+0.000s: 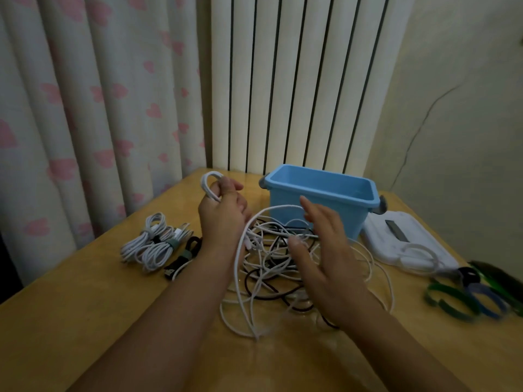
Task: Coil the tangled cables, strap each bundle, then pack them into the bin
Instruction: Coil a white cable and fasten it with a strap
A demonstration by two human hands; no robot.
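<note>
Cable (209, 184) — loop gripped in left hand (222, 215) fingers | right hand (325, 250) fingers spread, over tangle (271, 267)

dim warm light, soft focus, motion blur at the right edge.

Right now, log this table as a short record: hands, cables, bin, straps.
left hand: grips a small loop of white cable, raised above the table
right hand: fingers straight, over the tangled cables, holding nothing
strapped bundles: white and black ones, on the table left of the tangle
bin: blue, upright, behind the tangle, no cables visible inside
straps: loose green and blue ones at the right edge
table: wooden
</note>
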